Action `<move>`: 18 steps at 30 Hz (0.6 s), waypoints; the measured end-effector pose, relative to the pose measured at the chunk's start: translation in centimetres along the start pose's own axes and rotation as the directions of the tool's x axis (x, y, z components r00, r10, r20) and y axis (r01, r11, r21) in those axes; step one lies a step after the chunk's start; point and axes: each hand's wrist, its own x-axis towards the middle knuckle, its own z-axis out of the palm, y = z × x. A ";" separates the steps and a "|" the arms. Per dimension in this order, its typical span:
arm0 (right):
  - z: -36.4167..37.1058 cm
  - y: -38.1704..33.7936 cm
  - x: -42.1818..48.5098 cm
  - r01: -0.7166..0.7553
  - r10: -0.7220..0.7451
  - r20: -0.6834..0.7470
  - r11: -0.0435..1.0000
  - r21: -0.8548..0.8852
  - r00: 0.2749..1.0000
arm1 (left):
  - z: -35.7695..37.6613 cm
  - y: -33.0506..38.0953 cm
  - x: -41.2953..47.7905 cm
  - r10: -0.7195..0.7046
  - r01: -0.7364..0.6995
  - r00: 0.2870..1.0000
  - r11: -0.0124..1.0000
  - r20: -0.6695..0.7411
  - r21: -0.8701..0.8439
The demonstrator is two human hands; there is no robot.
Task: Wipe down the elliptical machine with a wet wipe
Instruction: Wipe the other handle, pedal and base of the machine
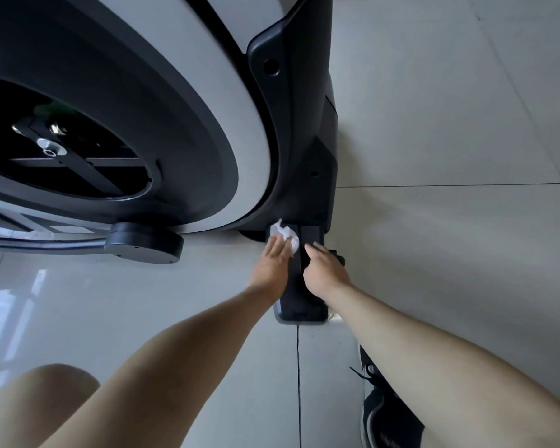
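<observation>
The elliptical machine's big black-and-white flywheel housing point(188, 118) fills the upper left. Its dark base stabilizer bar point(299, 305) runs along the floor toward me. A crumpled white wet wipe point(286, 236) lies on the far end of that bar, close to the housing. My left hand point(272, 265) presses on the wipe with straight fingers laid flat. Just to its right, my right hand point(325, 270) rests on the bar, its fingers bent down over the right side; I cannot see their tips.
Glossy pale floor tiles point(450, 221) surround the machine. A round black crank cap point(144, 242) on a curved arm sits low at the left. My black shoe point(382, 412) stands at the lower right, my knee point(39, 402) at the lower left.
</observation>
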 end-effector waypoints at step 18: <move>1.1 -1.1 0.6 -0.026 0.028 0.019 0.995 -0.093 0.999 | 0.0 0.9 2.7 -0.326 0.291 0.944 0.893 -0.047 -0.344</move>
